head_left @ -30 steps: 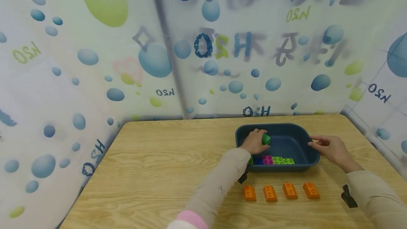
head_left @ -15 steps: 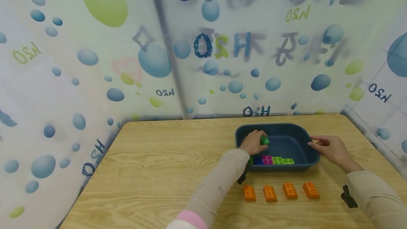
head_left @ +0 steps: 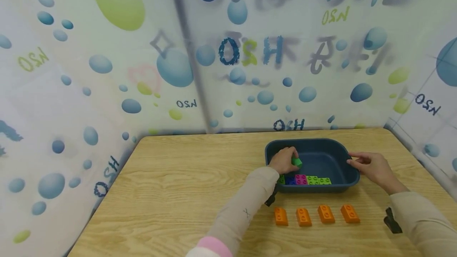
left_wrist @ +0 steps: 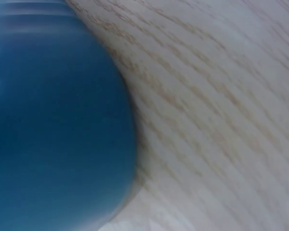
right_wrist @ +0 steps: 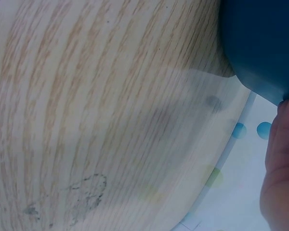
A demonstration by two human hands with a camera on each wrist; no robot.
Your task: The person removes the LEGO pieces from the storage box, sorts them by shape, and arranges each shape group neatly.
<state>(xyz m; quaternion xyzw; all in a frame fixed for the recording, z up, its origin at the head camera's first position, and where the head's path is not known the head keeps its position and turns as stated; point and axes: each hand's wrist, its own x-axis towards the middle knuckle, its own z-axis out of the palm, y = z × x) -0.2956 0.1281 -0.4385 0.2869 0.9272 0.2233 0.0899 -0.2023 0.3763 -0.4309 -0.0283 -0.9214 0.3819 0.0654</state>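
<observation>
In the head view a dark blue rectangular bin point(head_left: 323, 162) with rounded corners stands on the table. My left hand point(head_left: 283, 160) reaches inside its left part and pinches a green toy brick point(head_left: 296, 162) between thumb and fingers. Along the bin's near wall lies a row of bricks: a magenta brick point(head_left: 301, 179), a dark blue brick point(head_left: 290, 180) and lime green bricks point(head_left: 319, 180). At the right end, my right hand point(head_left: 373, 168) pinches the bin's rim. The right wrist view shows its fingers point(right_wrist: 285, 139) against the blue wall.
Several orange bricks point(head_left: 304, 217) lie spaced in a line on the wooden table point(head_left: 171, 193), just in front of the bin. Behind the table hangs a white curtain point(head_left: 250, 90) printed with blue and green drops. Another patterned panel point(head_left: 53, 130) borders the left side.
My left hand has shifted slightly left with the green brick, which sits a little lower and nearer to the row. The right hand keeps its place on the rim.
</observation>
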